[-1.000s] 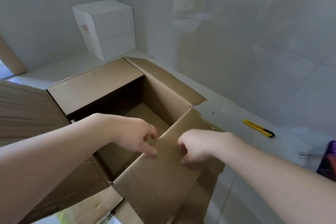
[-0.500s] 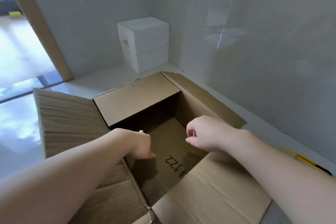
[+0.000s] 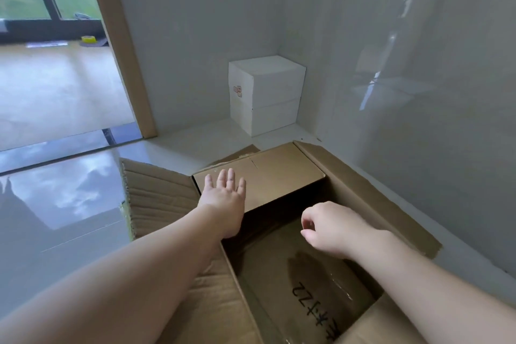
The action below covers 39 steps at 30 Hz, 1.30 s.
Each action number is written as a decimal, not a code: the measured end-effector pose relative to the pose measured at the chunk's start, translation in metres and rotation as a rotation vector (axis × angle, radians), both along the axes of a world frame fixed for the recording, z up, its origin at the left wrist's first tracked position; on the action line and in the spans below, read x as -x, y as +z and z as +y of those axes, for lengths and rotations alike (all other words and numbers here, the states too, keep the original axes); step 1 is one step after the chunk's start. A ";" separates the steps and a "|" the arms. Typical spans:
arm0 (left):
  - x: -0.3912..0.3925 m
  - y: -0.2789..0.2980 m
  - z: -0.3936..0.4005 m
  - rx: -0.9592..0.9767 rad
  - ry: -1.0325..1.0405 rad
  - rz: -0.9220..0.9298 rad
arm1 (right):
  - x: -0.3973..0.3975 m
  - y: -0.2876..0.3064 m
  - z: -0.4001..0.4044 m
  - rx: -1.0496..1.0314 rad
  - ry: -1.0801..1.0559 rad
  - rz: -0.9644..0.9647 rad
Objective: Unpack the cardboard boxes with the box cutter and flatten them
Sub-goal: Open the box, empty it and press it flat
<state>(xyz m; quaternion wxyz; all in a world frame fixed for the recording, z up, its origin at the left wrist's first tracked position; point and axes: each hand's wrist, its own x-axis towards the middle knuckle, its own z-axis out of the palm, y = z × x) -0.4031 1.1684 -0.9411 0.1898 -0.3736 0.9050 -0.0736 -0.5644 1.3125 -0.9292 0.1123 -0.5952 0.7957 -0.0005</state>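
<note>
Open cardboard box (image 3: pixel 371 204) on the floor by right wall, looks empty, light, stiff-creased; left hand (image 3: pixel 224 195) spread open over far flap (image 3: pixel 276 173), right hand (image 3: pixel 332 227) loosely curled, empty; grip flap edges.

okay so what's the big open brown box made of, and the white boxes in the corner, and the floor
Open brown box: corrugated cardboard, matte; ribbing shows through the left flap.
White boxes: two stacked, probably white-faced cardboard, smooth and matte; could be another material.
Floor: likely polished tile or stone, glossy; it mirrors the window light.
</note>
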 end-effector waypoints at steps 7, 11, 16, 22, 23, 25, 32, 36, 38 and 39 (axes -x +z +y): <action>-0.023 0.002 -0.021 0.088 -0.206 0.273 | -0.012 -0.022 -0.017 0.003 0.033 0.014; -0.028 0.036 -0.055 0.362 -0.259 0.741 | -0.010 -0.010 -0.037 0.098 0.072 0.082; -0.031 0.041 -0.115 0.454 0.129 0.630 | -0.001 0.007 -0.063 0.101 0.062 0.092; -0.036 -0.028 -0.136 0.227 0.217 0.342 | 0.016 0.003 -0.065 0.039 0.019 0.159; -0.037 -0.036 -0.136 0.168 0.237 0.303 | 0.022 -0.002 -0.062 0.008 -0.007 0.166; -0.039 -0.045 -0.133 0.080 0.263 0.246 | 0.037 -0.011 -0.051 -0.071 -0.071 0.185; -0.006 -0.024 -0.045 0.007 -0.164 0.260 | 0.071 -0.030 0.005 -0.122 -0.229 0.211; 0.000 -0.009 0.058 -0.238 -0.644 0.231 | 0.084 -0.031 0.038 -0.075 -0.283 0.220; -0.004 -0.001 0.095 -0.366 -0.772 0.127 | 0.092 -0.032 0.058 -0.113 -0.353 0.190; -0.006 0.002 0.109 -0.418 -0.819 0.048 | 0.095 -0.033 0.068 -0.148 -0.394 0.174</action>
